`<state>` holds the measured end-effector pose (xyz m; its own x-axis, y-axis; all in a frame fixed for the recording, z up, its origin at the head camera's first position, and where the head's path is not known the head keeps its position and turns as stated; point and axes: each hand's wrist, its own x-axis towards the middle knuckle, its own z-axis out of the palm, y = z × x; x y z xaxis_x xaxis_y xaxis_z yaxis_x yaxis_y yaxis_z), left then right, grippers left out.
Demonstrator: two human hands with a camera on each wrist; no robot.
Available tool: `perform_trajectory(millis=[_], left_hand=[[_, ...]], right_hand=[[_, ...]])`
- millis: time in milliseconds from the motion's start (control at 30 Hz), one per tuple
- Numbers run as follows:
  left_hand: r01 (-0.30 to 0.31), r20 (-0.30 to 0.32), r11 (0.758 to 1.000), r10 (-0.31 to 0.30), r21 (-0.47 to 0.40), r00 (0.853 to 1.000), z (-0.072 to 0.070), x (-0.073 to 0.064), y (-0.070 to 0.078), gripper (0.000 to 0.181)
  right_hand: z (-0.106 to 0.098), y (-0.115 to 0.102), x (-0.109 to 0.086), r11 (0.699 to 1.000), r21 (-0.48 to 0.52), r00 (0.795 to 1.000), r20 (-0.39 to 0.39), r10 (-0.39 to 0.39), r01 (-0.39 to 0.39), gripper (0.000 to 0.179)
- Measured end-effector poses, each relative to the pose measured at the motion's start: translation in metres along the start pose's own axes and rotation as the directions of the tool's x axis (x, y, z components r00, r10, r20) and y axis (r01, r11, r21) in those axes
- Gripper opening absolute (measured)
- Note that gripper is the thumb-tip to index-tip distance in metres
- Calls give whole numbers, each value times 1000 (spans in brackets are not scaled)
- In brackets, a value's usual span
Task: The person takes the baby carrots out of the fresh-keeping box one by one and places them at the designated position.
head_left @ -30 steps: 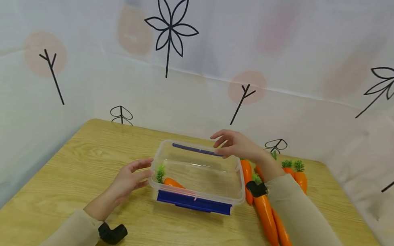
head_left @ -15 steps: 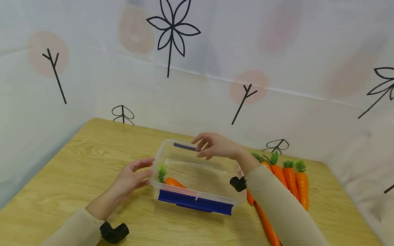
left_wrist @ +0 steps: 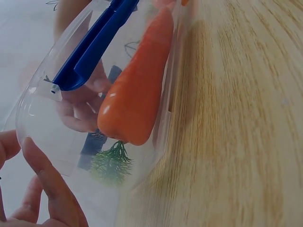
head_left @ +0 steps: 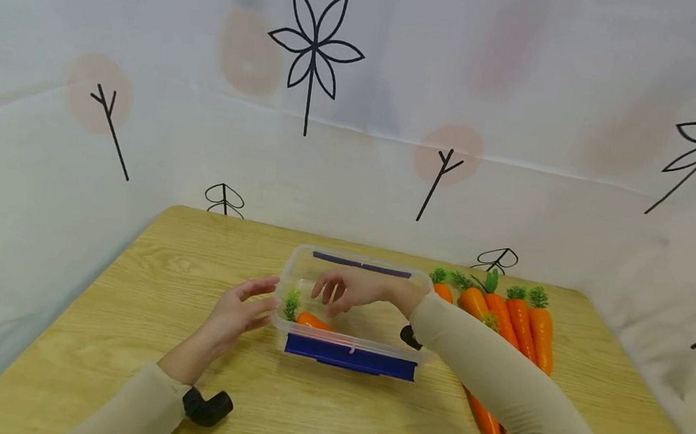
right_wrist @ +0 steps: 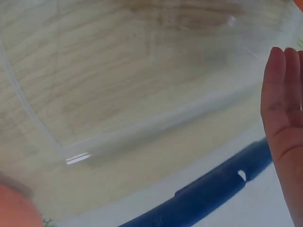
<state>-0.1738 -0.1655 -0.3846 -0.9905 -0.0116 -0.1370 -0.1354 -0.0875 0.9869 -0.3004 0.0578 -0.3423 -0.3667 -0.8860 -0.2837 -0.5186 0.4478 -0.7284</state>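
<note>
A clear plastic box [head_left: 374,326] with blue side latches sits on the wooden table, its top uncovered. One orange carrot [head_left: 313,321] with a green leafy tuft lies inside along the near wall; the left wrist view shows the carrot [left_wrist: 135,94] through the plastic. At the box's left rim, my left hand [head_left: 235,313] touches the edge with extended fingertips. My right hand [head_left: 352,290] reaches down over the box's opening, fingers loosely bent and holding nothing. It is above and just behind the carrot, apart from it as far as the head view shows.
Several more orange carrots [head_left: 521,326] lie in a pile to the right of the box, partly hidden by the right sleeve [head_left: 492,362]. A white cloth [head_left: 351,189] with printed plants hangs behind the table [head_left: 273,423] and along its sides.
My right hand has moved left and lowered from above the box's far right corner into its opening. The left hand has stayed at the rim. The view has shifted slightly.
</note>
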Motion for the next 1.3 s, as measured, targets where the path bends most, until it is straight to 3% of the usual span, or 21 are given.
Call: perform_trajectory(millis=[300,467,567,733,900,1300], left_hand=[[-5,-1,1000,5,-2,1000,1,0,2,48],[-5,1,1000,5,-2,1000,3,-1,4,47],[-4,1,1000,4,-4,1000,3,-1,4,47],[-1,-4,1000,1,-10,1000,3,0,3,46],[5,-1,1000,-5,-19,1000,4,-1,4,46],[8,-19,1000,-8,-22,1000,3,0,2,45]], right_hand=[[12,1,7,998,22,979,194,-65,62,48],[12,0,7,998,47,957,286,-44,32,60],[8,3,5,999,33,971,239,-8,0,59],[-2,4,0,994,-98,993,93,66,-57,67],[-4,5,-5,976,-201,992,72,102,-86,79],[-21,-18,-27,996,-82,999,-30,22,-24,81]])
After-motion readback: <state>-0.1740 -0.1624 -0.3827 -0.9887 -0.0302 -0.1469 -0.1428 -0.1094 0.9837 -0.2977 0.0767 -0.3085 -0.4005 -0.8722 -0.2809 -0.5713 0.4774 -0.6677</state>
